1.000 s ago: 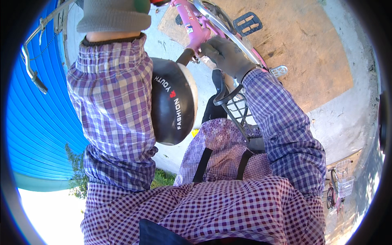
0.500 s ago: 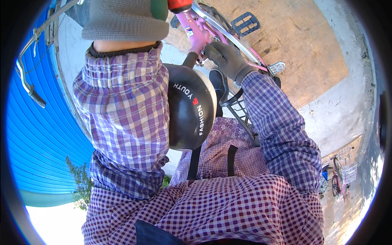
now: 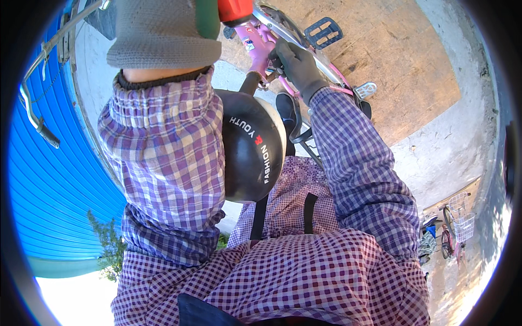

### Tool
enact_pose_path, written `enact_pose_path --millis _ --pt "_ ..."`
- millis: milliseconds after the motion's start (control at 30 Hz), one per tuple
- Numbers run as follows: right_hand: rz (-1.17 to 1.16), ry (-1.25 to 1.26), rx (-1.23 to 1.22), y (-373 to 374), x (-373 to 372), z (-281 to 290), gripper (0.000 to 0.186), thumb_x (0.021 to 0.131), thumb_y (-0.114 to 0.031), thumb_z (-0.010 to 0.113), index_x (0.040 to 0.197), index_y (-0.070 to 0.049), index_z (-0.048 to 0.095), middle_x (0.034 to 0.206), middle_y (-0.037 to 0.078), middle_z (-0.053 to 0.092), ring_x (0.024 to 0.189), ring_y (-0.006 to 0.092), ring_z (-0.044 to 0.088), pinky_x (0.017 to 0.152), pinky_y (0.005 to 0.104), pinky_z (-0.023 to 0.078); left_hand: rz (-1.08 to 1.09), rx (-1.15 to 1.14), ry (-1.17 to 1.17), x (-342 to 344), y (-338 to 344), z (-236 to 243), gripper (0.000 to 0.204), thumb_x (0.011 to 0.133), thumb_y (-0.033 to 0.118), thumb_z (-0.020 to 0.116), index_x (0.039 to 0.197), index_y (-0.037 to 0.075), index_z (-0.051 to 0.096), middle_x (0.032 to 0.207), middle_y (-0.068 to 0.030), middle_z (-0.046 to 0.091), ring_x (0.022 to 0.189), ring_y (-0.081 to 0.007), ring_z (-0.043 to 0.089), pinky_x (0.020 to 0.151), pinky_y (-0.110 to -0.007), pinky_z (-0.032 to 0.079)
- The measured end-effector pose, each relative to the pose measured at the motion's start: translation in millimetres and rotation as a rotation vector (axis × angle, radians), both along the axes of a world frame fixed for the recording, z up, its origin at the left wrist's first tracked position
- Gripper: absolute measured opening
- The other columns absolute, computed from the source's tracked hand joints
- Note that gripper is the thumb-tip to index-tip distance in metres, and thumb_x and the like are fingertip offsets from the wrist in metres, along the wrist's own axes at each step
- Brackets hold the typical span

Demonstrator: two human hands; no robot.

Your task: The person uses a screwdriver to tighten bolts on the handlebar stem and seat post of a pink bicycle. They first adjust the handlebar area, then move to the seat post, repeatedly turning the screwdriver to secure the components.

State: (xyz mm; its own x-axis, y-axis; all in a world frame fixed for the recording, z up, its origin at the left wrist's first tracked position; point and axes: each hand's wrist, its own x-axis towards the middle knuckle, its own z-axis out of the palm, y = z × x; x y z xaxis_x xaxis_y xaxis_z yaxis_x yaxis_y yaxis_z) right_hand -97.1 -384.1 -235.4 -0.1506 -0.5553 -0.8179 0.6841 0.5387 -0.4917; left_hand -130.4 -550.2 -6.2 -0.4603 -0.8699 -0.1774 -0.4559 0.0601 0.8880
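My left hand (image 3: 163, 38), in a grey knit glove, is at the top edge beside a red-and-black object (image 3: 235, 12); its fingers are out of sight. My right hand (image 3: 294, 66), gloved in dark grey, has curled fingers against the pink bicycle frame (image 3: 250, 41), near the joint with the seat post (image 3: 250, 83); what they grip is hidden. The black padded saddle (image 3: 249, 155) lies below, beside my left forearm. A silver crank side and a black pedal (image 3: 322, 32) show beyond my right hand. My right sleeve partly covers a black rack (image 3: 310, 146).
A wooden board (image 3: 405, 70) lies on grey concrete (image 3: 435, 157). Blue corrugated metal (image 3: 60, 185) is at the left, with another bicycle's handlebar (image 3: 41, 122) over it. A bicycle with a white basket (image 3: 463, 228) stands at the lower right, near bushy plants' opposite side (image 3: 109, 244).
My left forearm and the saddle sit further right in the picture than one second ago. More of the red object shows. My right hand has shifted slightly upward along the frame.
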Motion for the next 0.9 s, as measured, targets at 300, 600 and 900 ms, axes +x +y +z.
enact_pose_path --millis 300,600,900 --pt "-0.771 -0.207 0.425 4.9 -4.9 -12.8 0.019 0.095 -0.023 0.072 0.1 -0.005 0.067 0.071 0.005 0.064 0.057 0.0131 0.058 0.048 0.0298 0.045 -0.112 0.007 0.064 -13.9 24.8 6.3 0.043 0.106 0.029 0.06 0.132 -0.005 0.064 0.105 -0.0087 0.064 0.085 -0.0174 0.064 0.074 -0.033 0.058" --pt "-1.075 -0.323 0.459 4.1 -2.9 -37.4 0.016 0.1 -0.015 0.067 0.094 -0.002 0.061 0.071 0.006 0.058 0.056 0.0149 0.057 0.048 0.0293 0.047 -0.105 0.143 0.084 -12.0 24.5 11.3 0.041 0.102 0.03 0.066 0.125 -0.004 0.067 0.101 -0.0095 0.065 0.077 -0.0171 0.065 0.068 -0.032 0.058" --pt "0.683 0.798 0.386 26.9 -5.1 -63.2 0.011 0.102 -0.021 0.059 0.099 -0.012 0.066 0.075 0.001 0.057 0.068 0.0199 0.057 0.075 0.0354 0.056 0.222 0.204 -0.013 -24.4 39.0 12.8 0.04 0.101 0.031 0.068 0.122 -0.004 0.067 0.098 -0.0087 0.066 0.077 -0.0171 0.066 0.066 -0.033 0.057"
